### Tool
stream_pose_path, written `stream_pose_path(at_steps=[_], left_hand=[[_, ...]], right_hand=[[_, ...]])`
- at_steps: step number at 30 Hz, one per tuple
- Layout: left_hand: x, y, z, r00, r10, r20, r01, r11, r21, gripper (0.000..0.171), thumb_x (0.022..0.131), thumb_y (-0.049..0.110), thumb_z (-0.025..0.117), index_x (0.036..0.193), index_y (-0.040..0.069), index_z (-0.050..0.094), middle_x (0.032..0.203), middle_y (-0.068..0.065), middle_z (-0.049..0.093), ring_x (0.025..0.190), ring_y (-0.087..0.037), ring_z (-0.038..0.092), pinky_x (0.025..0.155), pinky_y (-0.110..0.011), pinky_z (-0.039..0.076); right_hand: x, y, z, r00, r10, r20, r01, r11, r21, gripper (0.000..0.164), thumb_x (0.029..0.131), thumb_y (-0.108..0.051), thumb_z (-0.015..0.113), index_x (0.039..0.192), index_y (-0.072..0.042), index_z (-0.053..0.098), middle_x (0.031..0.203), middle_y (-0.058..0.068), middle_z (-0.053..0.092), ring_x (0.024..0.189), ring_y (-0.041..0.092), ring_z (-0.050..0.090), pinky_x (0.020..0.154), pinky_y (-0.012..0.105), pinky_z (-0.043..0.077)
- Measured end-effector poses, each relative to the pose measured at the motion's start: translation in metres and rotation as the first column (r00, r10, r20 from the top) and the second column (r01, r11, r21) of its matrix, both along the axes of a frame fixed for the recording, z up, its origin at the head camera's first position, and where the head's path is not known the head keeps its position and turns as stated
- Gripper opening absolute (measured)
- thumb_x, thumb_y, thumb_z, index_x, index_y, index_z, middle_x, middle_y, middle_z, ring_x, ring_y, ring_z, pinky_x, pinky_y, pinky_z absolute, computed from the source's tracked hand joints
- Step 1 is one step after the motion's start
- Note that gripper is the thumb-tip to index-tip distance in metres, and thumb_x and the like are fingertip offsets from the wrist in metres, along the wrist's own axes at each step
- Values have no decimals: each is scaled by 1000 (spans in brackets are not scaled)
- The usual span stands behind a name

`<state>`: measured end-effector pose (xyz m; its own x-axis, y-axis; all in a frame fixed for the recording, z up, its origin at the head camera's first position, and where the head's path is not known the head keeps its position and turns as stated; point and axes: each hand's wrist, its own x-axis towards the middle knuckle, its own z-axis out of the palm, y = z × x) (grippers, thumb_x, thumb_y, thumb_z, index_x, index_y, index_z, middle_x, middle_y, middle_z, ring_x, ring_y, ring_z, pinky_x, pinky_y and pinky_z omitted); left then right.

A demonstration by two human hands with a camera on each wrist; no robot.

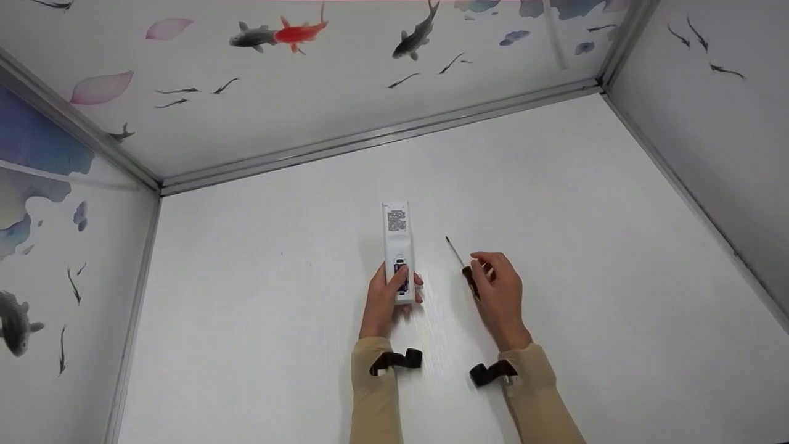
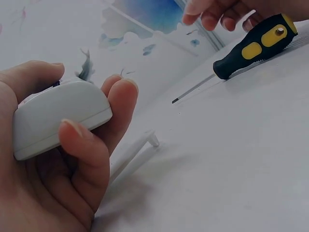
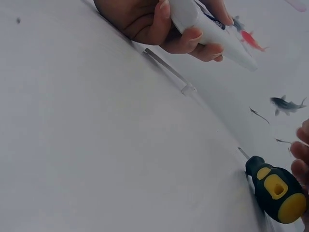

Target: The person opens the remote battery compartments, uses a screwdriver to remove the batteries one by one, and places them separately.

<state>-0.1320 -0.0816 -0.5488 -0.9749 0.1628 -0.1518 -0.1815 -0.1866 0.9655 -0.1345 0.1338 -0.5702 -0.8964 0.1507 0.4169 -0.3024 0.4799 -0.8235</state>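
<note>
- Head view: the left hand (image 1: 379, 299) grips a white remote control (image 1: 399, 243) above the surface (image 1: 265, 290), back side up. The thumb lies over the uncovered battery compartment (image 1: 402, 287), whose dark contents show around it. This hold probably keeps the compartment in sight and the remote steady. The right hand (image 1: 502, 293) is bent loosely beside a screwdriver (image 1: 470, 280), tip pointing away from the person, which would suit picking it up by the handle. Contact between them cannot be told here.
- Left wrist view: the remote is end-on, pinched between the thumb above and curled fingers beneath and at the far side. Here the screwdriver plainly lies on the surface, with the right fingers loosely bent and apart behind it. A thin pale strip (image 2: 133, 154), hidden in the head view, shows below the remote; what it is, I cannot tell.
- Right wrist view: the left fingers wrap the remote from below, which the head view mostly hides. The screwdriver's yellow handle end faces this camera, near the partly cropped right fingers.
</note>
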Motion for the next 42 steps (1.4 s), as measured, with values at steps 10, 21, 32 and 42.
stream_pose_path(at_steps=[10, 21, 32, 42], left_hand=[[5, 0, 6, 999, -38, -19, 38, 999, -7, 34, 93, 32, 46, 119, 9, 45, 95, -21, 60, 70, -36, 61, 47, -39, 45], [2, 2, 7, 999, -45, -31, 44, 999, -30, 33, 93, 29, 48, 116, 6, 45, 95, -21, 60, 71, -37, 60, 47, -38, 45], [1, 4, 6, 998, 34, -44, -44, 965, -260, 35, 90, 35, 51, 117, 13, 50, 93, -5, 58, 79, -17, 54, 69, -31, 44], [-7, 4, -18, 999, 17, -50, -32, 949, -313, 44, 86, 47, 52, 120, 19, 48, 97, -2, 58, 83, -17, 54, 71, -32, 44]], right_hand=[[10, -16, 4, 968, 132, -212, -137, 991, -7, 24, 84, -6, 60, 107, -12, 62, 80, -8, 55, 63, 5, 44, 53, 19, 37], [17, -48, 2, 922, 346, -175, -334, 938, 97, 40, 83, -10, 62, 122, -12, 53, 81, -8, 55, 63, 3, 46, 54, 16, 40], [19, -55, -10, 900, 416, 131, -435, 881, 184, 56, 86, -36, 58, 136, -29, 36, 87, -12, 46, 70, 2, 43, 59, 20, 41], [18, -53, -8, 893, 435, 117, -448, 885, 130, 52, 87, -33, 57, 135, -28, 39, 83, -11, 47, 68, 3, 43, 58, 20, 40]])
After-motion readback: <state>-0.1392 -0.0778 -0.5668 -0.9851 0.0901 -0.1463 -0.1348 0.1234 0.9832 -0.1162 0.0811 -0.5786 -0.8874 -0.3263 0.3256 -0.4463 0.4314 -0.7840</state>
